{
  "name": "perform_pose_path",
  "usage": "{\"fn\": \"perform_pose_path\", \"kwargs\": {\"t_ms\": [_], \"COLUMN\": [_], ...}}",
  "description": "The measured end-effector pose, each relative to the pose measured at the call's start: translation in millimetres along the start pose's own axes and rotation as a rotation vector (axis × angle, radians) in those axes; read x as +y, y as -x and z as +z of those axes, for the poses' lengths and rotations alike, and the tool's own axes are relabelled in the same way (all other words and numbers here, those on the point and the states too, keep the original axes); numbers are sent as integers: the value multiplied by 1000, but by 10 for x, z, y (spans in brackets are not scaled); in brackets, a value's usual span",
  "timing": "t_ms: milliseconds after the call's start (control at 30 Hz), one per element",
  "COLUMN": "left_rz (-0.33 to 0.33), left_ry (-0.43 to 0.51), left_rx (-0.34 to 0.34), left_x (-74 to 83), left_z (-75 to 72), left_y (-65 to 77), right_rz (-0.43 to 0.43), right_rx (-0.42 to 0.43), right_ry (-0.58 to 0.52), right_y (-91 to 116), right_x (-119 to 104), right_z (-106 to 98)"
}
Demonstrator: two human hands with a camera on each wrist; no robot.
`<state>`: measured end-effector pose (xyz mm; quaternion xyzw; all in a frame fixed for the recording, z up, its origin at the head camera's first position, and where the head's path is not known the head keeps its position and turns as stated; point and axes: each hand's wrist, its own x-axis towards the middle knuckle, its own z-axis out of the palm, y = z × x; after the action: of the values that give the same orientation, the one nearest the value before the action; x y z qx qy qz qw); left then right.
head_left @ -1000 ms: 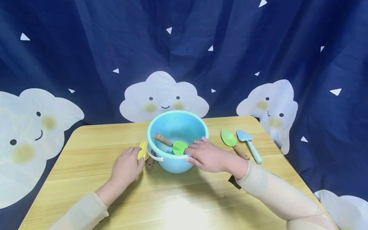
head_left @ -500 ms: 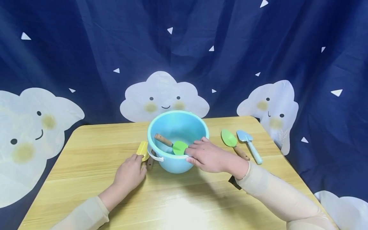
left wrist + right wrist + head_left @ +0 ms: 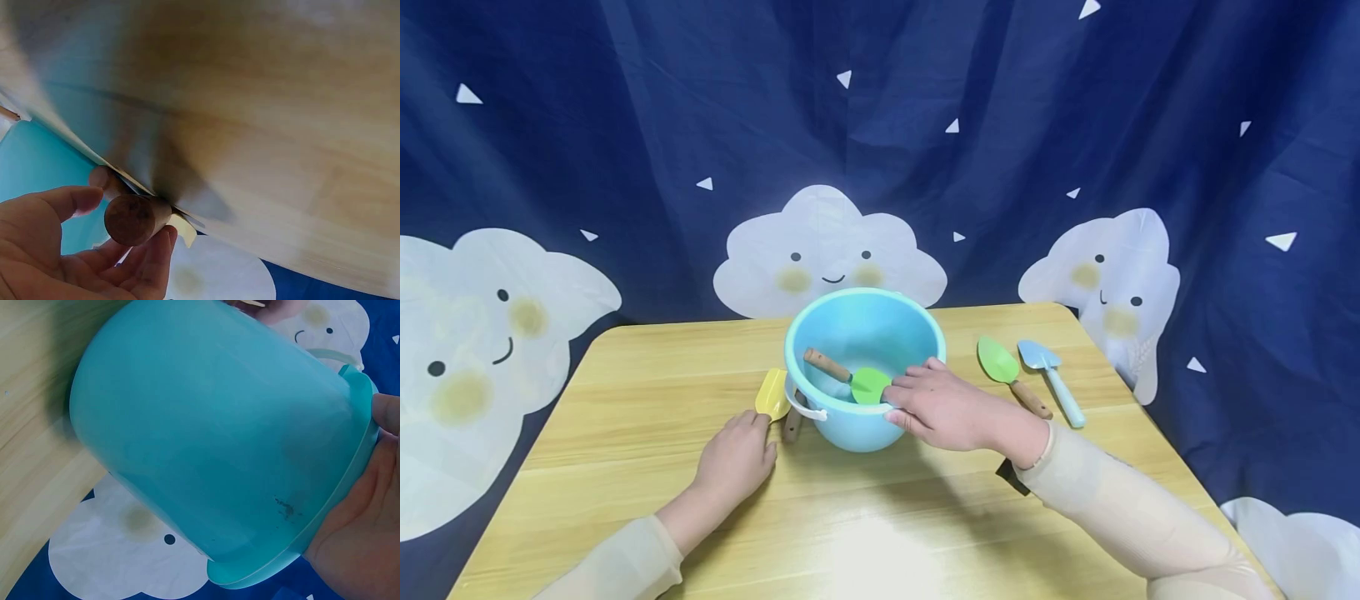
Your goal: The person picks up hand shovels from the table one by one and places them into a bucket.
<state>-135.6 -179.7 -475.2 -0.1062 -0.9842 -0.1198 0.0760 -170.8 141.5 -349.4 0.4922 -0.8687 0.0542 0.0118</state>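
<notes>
A light blue bucket [image 3: 857, 429] stands upright mid-table, and a green trowel [image 3: 868, 386] with a wooden handle leans inside it. My right hand [image 3: 938, 404] grips the rim, thumb outside and fingers over the edge; the right wrist view shows the bucket wall [image 3: 212, 431] and that hand at the rim. Left of the bucket lies a yellow scoop [image 3: 771, 395]. In the left wrist view, the thumb and curled fingers of my left hand [image 3: 81, 250] are round its wooden handle [image 3: 130, 220]. Beside it lies another wooden handle [image 3: 792, 427], its tool's blade hidden.
On the right of the wooden table [image 3: 647, 367] lie a green trowel [image 3: 997, 360] with a wooden handle and a blue trowel [image 3: 1062, 392]. A white bucket bail [image 3: 805, 407] hangs at the bucket's left. A dark blue curtain [image 3: 880, 125] with clouds hangs behind.
My left hand has slid back towards me, from the yellow scoop's blade down to its handle. The scoop has hardly shifted. My right hand and the bucket have stayed still.
</notes>
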Motion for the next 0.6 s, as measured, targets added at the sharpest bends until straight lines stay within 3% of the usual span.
{"fn": "perform_pose_path", "kwargs": {"t_ms": [600], "left_rz": [5], "left_ry": [-7], "left_rx": [-4], "left_x": [-100], "left_z": [-11], "left_y": [154], "right_rz": [5], "right_rx": [4], "right_ry": [0], "right_y": [2], "right_x": [3], "right_z": [7]}}
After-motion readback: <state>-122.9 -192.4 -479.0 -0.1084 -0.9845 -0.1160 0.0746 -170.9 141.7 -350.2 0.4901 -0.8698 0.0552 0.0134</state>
